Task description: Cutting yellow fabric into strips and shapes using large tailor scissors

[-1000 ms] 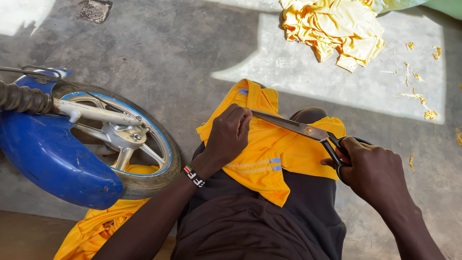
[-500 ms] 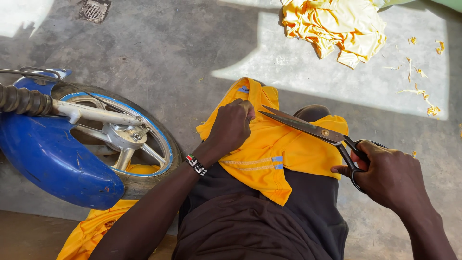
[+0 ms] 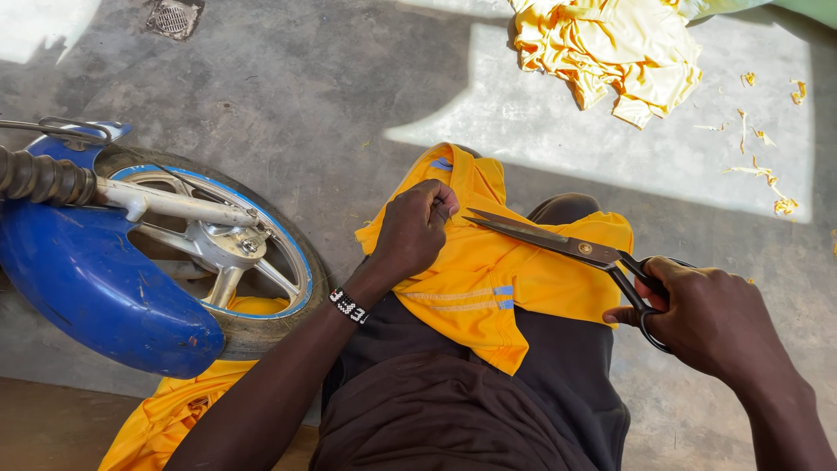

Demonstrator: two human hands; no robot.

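A yellow garment (image 3: pixel 488 279) with small blue marks lies draped over my lap in dark trousers. My left hand (image 3: pixel 414 231) pinches a fold of it near its upper edge; a beaded band sits on that wrist. My right hand (image 3: pixel 711 318) grips the black handles of large metal scissors (image 3: pixel 558 242). The blades are closed and point left, their tip just right of my left hand's fingers, over the cloth.
A motorcycle front wheel (image 3: pixel 222 253) with blue fender (image 3: pixel 96 288) stands close on the left. More yellow cloth (image 3: pixel 170 414) lies beneath it. A pile of yellow fabric (image 3: pixel 610 48) and small scraps (image 3: pixel 767 166) lie on the concrete floor ahead. A drain grate (image 3: pixel 173 17) sits far left.
My right hand has drawn the scissors a little to the right and down. The left hand keeps its pinch on the cloth.
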